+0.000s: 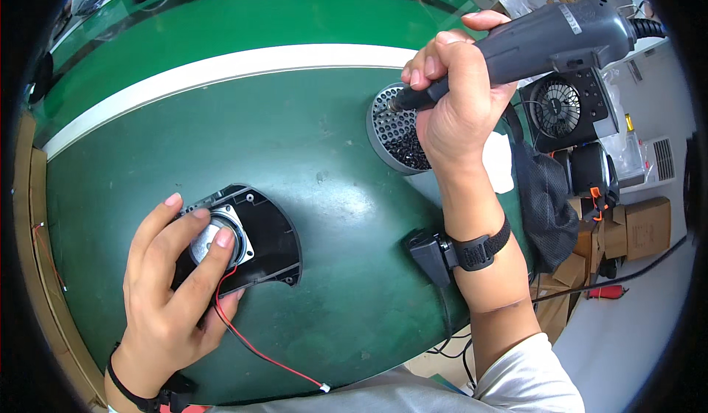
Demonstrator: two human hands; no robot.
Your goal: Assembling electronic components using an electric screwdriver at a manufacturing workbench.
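Observation:
My left hand presses a small round speaker with a silver back and square metal frame onto a black plastic housing on the table. Its fingers lie over the speaker and grip the housing's edge. A red and black wire pair trails from the speaker to a white connector. My right hand is wrapped round a dark electric screwdriver, tilted with its tip at the grey round screw holder. Small black screws lie in that holder's near part; the tip's exact contact is too small to tell.
The green table has a white strip along its far side. On the right are a black fan, a dark mesh bag and cardboard boxes. A black device is strapped at my right wrist.

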